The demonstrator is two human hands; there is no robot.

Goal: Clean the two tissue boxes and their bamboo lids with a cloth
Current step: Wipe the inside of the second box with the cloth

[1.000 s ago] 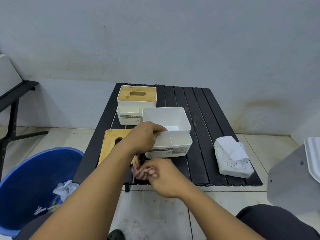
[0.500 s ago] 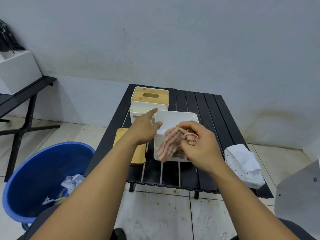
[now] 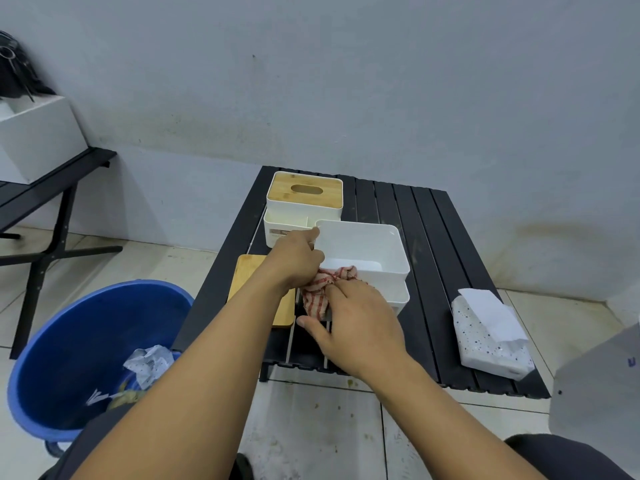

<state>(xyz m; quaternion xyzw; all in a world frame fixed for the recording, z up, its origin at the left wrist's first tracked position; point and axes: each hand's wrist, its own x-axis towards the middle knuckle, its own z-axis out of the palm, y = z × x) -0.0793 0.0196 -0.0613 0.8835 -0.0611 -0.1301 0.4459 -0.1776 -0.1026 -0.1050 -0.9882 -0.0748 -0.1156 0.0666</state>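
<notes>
right hand (image 3: 356,327) dropped, fingers (image 3: 337,293) flat on cloth (image 3: 316,297); left hand (image 3: 298,259) grips box (image 3: 381,244) rim.

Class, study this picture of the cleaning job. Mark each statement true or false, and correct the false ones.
1. The far tissue box has a bamboo lid on it. True.
2. The near tissue box is closed too. False: it is open; a loose bamboo lid lies on the table to its left.
3. The cloth is plain blue. False: it is red-and-white striped.
4. The blue bin stands on the floor left of the table. True.
5. The pack of tissues lies in the bin. False: it lies on the table's right side.
6. The left hand is at the near tissue box's rim. True.
</notes>
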